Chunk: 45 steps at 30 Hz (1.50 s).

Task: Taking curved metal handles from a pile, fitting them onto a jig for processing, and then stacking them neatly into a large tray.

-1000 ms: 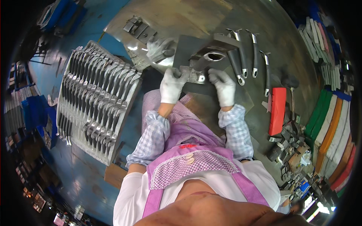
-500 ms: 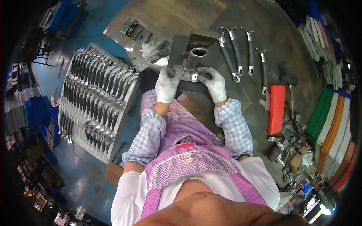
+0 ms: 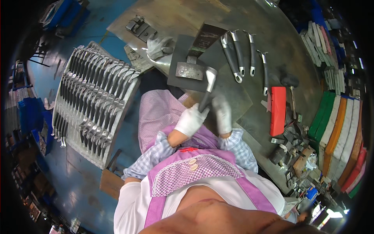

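A dark pan handle with a shiny metal end (image 3: 210, 78) points up and away from my body. My left hand (image 3: 191, 120), in a white glove, is closed around its lower part. My right hand (image 3: 222, 113), also gloved, is smeared by motion just right of the handle, so its fingers cannot be made out. Beyond the hands, a small metal block (image 3: 189, 71) lies on a dark base plate (image 3: 177, 58), beside an upright steel plate (image 3: 206, 39). Several similar handles (image 3: 252, 54) lie on the worktable (image 3: 288, 39) to the right.
At left, a pale tray (image 3: 93, 154) carries rows of dark handles. A grey glove (image 3: 159, 47) and a metal fixture (image 3: 140, 29) lie at the table's far left. On the right are a red block (image 3: 277, 111), a hammer (image 3: 291, 85) and a heap of metal parts (image 3: 292, 156).
Both hands have drawn back from the metal block toward my body. The handle, which stood end-on at the block, has come away in my left hand. The view has shifted slightly.
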Each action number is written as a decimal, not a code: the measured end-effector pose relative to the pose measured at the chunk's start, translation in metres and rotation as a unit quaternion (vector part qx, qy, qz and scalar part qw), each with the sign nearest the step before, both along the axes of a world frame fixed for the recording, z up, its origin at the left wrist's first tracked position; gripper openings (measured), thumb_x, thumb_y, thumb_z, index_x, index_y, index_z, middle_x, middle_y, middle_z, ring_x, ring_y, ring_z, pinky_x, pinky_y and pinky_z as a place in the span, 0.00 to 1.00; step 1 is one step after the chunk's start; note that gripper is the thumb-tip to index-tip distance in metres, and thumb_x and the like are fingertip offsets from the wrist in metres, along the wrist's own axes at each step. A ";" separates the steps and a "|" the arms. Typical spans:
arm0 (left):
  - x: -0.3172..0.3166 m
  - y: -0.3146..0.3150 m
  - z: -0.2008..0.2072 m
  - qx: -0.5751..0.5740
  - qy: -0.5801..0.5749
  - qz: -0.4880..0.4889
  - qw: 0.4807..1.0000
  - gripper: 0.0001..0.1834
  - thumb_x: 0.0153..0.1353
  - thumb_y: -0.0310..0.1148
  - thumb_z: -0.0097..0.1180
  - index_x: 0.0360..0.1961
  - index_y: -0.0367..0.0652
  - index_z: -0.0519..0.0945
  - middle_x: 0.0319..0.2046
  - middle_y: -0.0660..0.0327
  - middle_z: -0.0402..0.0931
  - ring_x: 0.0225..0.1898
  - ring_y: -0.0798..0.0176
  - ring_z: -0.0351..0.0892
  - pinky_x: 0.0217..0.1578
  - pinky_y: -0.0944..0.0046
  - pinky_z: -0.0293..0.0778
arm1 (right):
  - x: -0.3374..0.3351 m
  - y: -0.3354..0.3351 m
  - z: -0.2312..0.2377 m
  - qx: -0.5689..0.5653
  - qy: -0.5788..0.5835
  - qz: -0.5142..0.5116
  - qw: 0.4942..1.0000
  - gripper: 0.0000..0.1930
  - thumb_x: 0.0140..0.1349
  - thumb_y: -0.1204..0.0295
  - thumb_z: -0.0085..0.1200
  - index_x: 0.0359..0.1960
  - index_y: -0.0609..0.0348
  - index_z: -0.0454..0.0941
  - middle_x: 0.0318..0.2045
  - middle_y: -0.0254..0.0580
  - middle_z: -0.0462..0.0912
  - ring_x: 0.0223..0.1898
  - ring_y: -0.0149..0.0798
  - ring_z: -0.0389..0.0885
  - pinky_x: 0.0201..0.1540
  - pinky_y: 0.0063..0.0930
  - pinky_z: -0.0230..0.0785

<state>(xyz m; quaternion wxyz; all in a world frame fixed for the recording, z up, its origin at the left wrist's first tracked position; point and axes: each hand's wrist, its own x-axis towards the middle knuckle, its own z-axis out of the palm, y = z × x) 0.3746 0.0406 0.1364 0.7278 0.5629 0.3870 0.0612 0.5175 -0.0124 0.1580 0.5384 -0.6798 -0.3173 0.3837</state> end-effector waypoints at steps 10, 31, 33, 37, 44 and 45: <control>-0.005 0.011 0.026 0.284 0.008 -0.136 0.949 0.14 0.68 0.40 0.55 0.48 0.46 0.85 0.41 0.55 0.84 0.45 0.50 0.84 0.48 0.56 0.78 | 0.040 -0.121 -0.023 -0.177 0.087 -0.126 0.972 0.10 0.65 0.72 0.53 0.42 0.65 0.83 0.26 0.34 0.83 0.26 0.29 0.78 0.30 0.22 0.70; -0.585 0.120 0.043 0.378 0.359 0.375 0.767 0.27 0.68 0.36 0.55 0.65 0.38 0.69 0.45 0.55 0.83 0.43 0.61 0.84 0.43 0.63 0.79 | 0.146 0.142 -0.036 -0.304 -0.637 0.143 0.693 0.32 0.62 0.53 0.61 0.63 0.60 0.73 0.54 0.61 0.78 0.55 0.61 0.78 0.55 0.49 0.72; -0.541 0.170 0.035 0.151 0.401 0.316 0.846 0.24 0.63 0.32 0.56 0.61 0.46 0.75 0.47 0.51 0.83 0.44 0.49 0.84 0.49 0.58 0.77 | 0.166 0.123 -0.019 -0.331 -0.661 0.142 0.658 0.34 0.59 0.55 0.63 0.64 0.61 0.73 0.51 0.59 0.81 0.52 0.61 0.80 0.55 0.49 0.72; -0.599 0.128 -0.024 0.389 0.526 0.158 0.740 0.18 0.59 0.35 0.62 0.51 0.46 0.82 0.44 0.45 0.82 0.43 0.40 0.82 0.46 0.51 0.77 | 0.204 0.130 -0.073 -0.192 -0.610 0.182 0.747 0.32 0.60 0.63 0.59 0.66 0.64 0.71 0.36 0.53 0.86 0.42 0.56 0.85 0.47 0.44 0.76; -0.577 0.092 -0.073 0.329 0.568 0.350 0.668 0.21 0.71 0.31 0.40 0.57 0.48 0.82 0.58 0.46 0.77 0.61 0.46 0.75 0.67 0.54 0.64 | 0.148 0.034 -0.029 -0.125 0.291 0.041 0.947 0.24 0.70 0.58 0.45 0.64 0.56 0.70 0.39 0.31 0.77 0.26 0.28 0.71 0.24 0.21 0.62; -0.589 0.077 -0.080 0.392 0.554 0.387 0.624 0.21 0.72 0.33 0.39 0.59 0.44 0.80 0.60 0.47 0.76 0.64 0.46 0.72 0.69 0.55 0.60 | 0.108 0.031 0.007 -0.182 0.282 0.079 0.939 0.25 0.70 0.56 0.47 0.64 0.55 0.70 0.35 0.30 0.75 0.25 0.27 0.69 0.23 0.20 0.60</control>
